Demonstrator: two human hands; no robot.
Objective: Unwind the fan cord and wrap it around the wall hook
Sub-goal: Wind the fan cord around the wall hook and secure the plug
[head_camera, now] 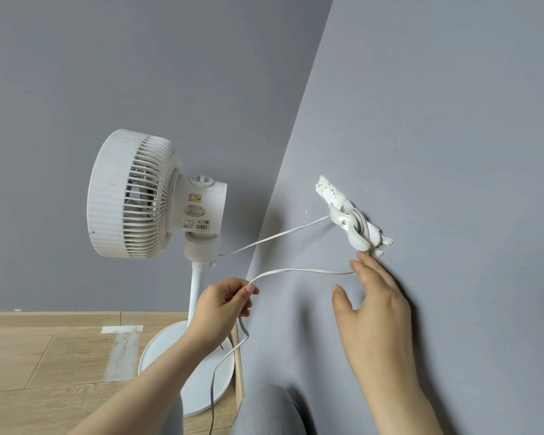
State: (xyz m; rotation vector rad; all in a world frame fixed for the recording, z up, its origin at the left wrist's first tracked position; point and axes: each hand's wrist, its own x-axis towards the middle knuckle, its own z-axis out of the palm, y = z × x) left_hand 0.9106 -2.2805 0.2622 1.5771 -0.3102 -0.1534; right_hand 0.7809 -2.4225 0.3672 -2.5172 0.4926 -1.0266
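The white fan [132, 196] was seen standing on its round base [198, 397] on the wooden floor [44, 356], close to the corner where two grey walls met. The wall hook [354, 226] was fixed to the right-hand wall [453, 120], on a strip of rough white backing. Several turns of the cord [296, 270] were wound around the hook.

One stretch of cord was strung from the fan's neck across to the upper side of the hook. A second stretch ran in a shallow arc from just under the hook to the left hand [223, 309], where it was pinched between the thumb and forefinger. From there the rest hung slack past the base and out of the bottom of the view.

The right hand [374, 296] was held against the right-hand wall just below the hook, with the fingers straight and the thumb spread apart. Its fingertips were close to the hook's lower end. The cord met this hand at the forefinger and was hidden behind it there. No closed grip on the cord could be made out.

A piece of pale tape [122, 329] was stuck to the floor near the skirting. A knee [264, 412] in grey cloth was visible at the bottom edge.
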